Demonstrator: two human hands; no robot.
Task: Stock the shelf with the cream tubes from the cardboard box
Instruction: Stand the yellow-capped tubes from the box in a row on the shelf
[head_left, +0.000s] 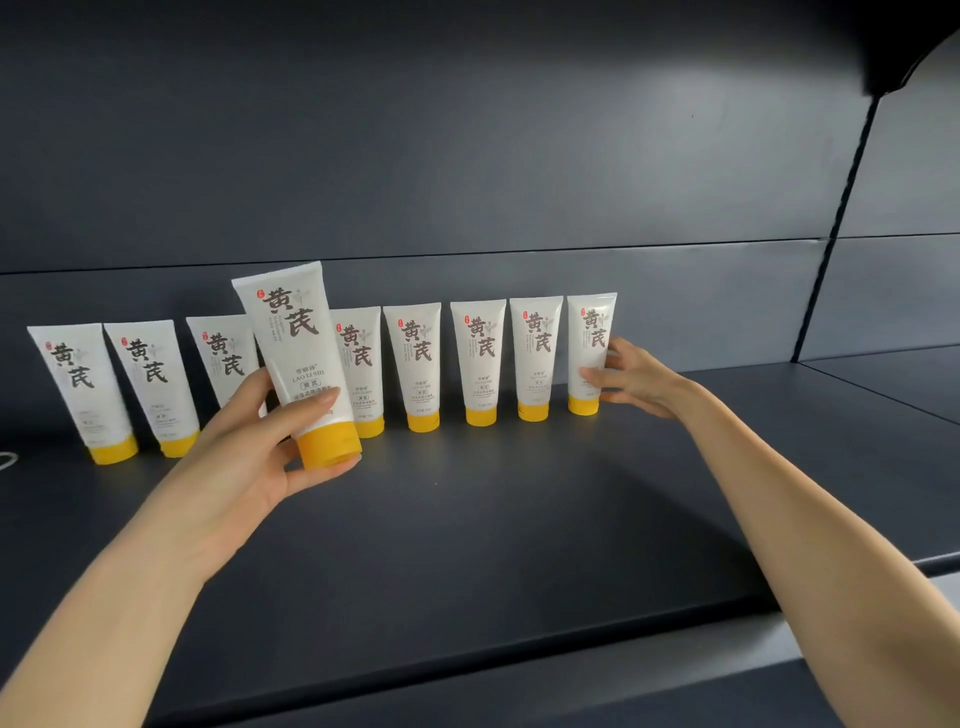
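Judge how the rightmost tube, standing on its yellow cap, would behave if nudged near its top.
The rightmost tube would probably tip: it is tall on a narrow yellow cap. Its glossy skin looks slippery, and the flat wide top suggests a soft, squeezable body.

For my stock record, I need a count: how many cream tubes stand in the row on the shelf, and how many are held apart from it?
Standing in the row on the shelf: 8, the rightmost tube gripped by the right hand
In the left hand, the held tube: 1
Total: 9
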